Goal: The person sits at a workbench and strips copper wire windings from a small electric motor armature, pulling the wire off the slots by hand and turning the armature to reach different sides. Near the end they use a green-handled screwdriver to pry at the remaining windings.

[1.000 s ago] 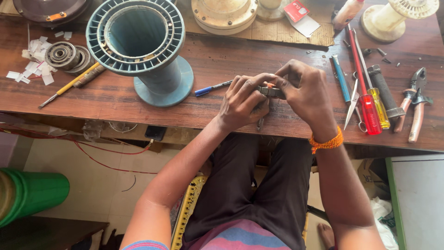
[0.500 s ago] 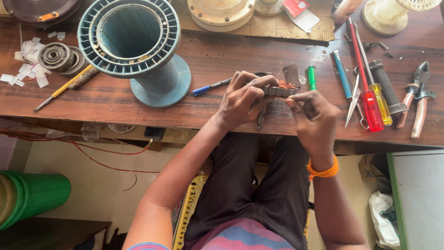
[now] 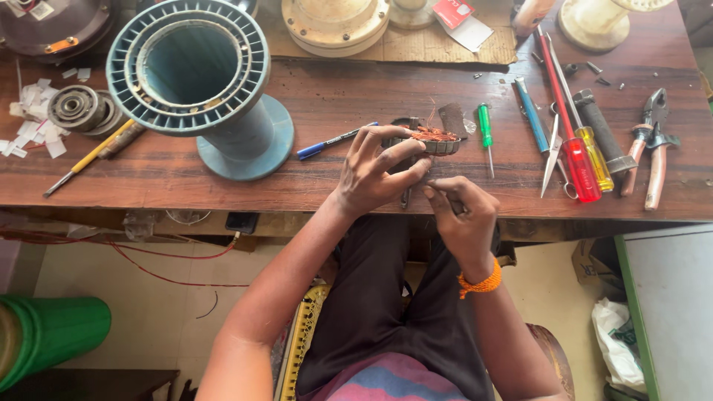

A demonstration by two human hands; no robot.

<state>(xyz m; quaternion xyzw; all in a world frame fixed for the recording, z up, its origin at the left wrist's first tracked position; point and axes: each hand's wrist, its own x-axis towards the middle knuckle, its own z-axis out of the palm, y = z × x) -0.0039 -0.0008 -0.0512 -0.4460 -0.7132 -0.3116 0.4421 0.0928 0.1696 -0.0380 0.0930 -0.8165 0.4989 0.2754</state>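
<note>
I'm looking at a dark brown wooden table with streaky grain. The big spool is dusty teal-blue. In my left hand sits a grey metal core wound with copper-orange wire. My right hand wears an orange bead wristband. I see a blue pen, a green-handled screwdriver, a red one, a yellow one, pliers with reddish-brown grips. My trousers are black, my shirt striped pink, blue and purple.

A small flat red-and-white packet lies on the brown cardboard sheet at the bench's far edge.
</note>
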